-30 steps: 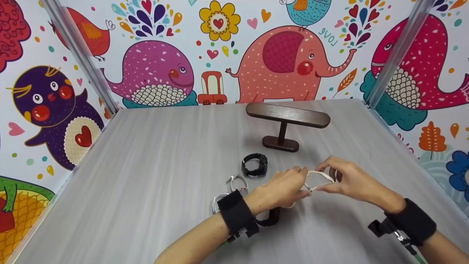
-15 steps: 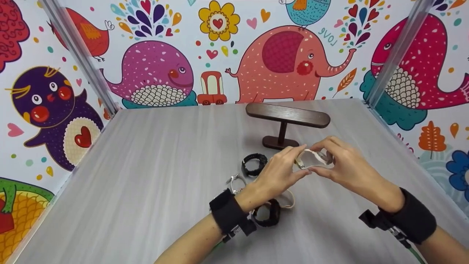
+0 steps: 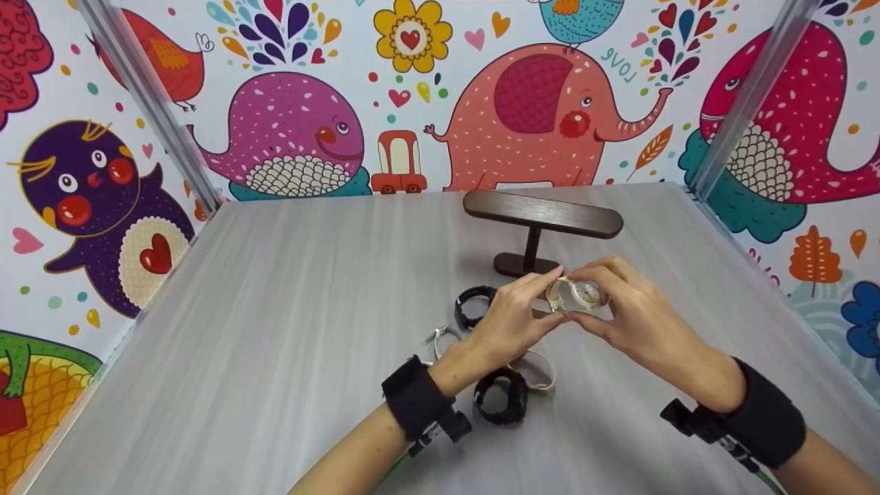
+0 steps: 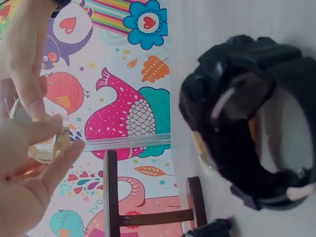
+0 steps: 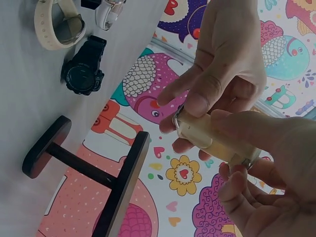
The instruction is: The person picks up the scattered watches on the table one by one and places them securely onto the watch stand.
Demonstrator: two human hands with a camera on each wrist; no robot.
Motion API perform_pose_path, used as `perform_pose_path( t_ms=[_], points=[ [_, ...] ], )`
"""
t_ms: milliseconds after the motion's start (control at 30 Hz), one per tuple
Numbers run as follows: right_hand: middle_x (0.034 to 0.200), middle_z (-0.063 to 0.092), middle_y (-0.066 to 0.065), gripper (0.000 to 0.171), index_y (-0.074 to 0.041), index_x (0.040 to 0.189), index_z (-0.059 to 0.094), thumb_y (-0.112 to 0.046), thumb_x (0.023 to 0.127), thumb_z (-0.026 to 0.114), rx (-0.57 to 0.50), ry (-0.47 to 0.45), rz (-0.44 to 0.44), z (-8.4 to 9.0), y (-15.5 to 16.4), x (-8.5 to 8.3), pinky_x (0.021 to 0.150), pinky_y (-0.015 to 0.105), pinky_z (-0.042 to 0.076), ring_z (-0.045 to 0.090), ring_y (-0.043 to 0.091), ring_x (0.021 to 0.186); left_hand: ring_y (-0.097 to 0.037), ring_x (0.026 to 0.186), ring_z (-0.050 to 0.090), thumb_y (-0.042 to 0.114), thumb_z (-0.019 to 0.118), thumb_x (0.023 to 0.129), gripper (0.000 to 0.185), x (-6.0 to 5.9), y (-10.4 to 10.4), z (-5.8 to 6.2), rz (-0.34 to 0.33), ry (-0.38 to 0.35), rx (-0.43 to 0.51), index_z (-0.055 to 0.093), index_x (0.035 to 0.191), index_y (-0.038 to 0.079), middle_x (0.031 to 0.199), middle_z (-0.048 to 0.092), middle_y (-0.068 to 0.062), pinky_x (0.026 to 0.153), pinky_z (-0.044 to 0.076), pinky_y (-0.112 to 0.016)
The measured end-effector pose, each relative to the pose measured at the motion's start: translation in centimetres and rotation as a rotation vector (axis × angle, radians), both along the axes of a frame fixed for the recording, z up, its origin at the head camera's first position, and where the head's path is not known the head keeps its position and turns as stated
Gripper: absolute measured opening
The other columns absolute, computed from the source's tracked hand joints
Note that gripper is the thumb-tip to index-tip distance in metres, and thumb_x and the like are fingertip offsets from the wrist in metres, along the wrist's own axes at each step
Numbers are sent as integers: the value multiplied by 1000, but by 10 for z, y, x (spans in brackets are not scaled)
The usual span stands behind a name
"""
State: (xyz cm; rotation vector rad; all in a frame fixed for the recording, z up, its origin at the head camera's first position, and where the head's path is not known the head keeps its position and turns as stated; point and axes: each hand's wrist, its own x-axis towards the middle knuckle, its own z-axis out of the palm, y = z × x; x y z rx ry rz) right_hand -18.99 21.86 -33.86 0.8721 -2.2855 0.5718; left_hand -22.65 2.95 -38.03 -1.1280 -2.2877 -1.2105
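A wristwatch with a cream strap is held up between both hands, above the table and in front of the stand. My left hand pinches the strap's buckle end between thumb and fingers. Around the case end curls my right hand, with the round dial facing partly up. In the right wrist view the strap stretches between the two thumbs, its metal buckle beside the left fingers. The left wrist view shows the looped strap at the left fingertips.
A dark wooden T-shaped stand is behind the hands. Below and left of them lie a black watch, another black watch, a pale-strapped watch partly hidden by the left wrist, and a cream-strapped watch. Printed panels wall the table.
Both hands have risen toward the stand with the cream-strapped watch and drawn closer together. The watch has turned, so its dial now shows. The black watch below the left arm has come into view.
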Motion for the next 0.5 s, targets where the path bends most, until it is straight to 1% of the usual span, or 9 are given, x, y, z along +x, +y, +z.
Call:
perform_pose_path(
  t_ms=[33,100,167,233,333,500],
  points=[
    [103,64,9,54,-2,107,69,4,58,93,-5,-1,11,1,0,1,78,1,47,64,16,83,-24,105,70,8,77,87,59,-1,0,-1,-12,-1,12,53,138,-10,119,69,-17,91,55,-16],
    [104,64,9,56,-2,108,69,5,58,93,-15,-1,34,2,0,2,71,4,47,61,14,79,-25,107,70,4,75,88,58,-1,-2,-2,-42,-18,40,52,138,-11,120,68,-19,90,55,-14],
    [105,64,8,58,-2,110,69,6,58,93,-29,-9,65,3,1,3,63,9,46,56,11,74,-27,110,69,1,73,88,58,-1,-3,-3,-85,-56,71,50,140,-11,122,66,-20,89,54,-11],
    [106,64,7,59,-4,112,70,7,59,92,-44,-30,94,5,1,5,58,10,44,53,10,72,-28,113,68,-1,71,89,58,-1,-5,-3,-128,-99,95,48,142,-10,125,65,-22,89,54,-10],
    [108,65,6,60,-6,115,70,6,61,91,-67,-87,117,7,3,8,59,9,45,53,7,75,-29,116,67,-2,70,90,59,0,-7,-3,-182,-139,126,46,144,-9,127,63,-22,90,54,-12],
    [113,64,4,62,-8,121,70,2,64,91,-108,-214,145,8,7,12,68,7,49,56,3,79,-29,116,67,-2,70,90,59,0,-10,-2,-220,-140,145,47,144,-6,130,62,-22,90,55,-14]
  ],
)
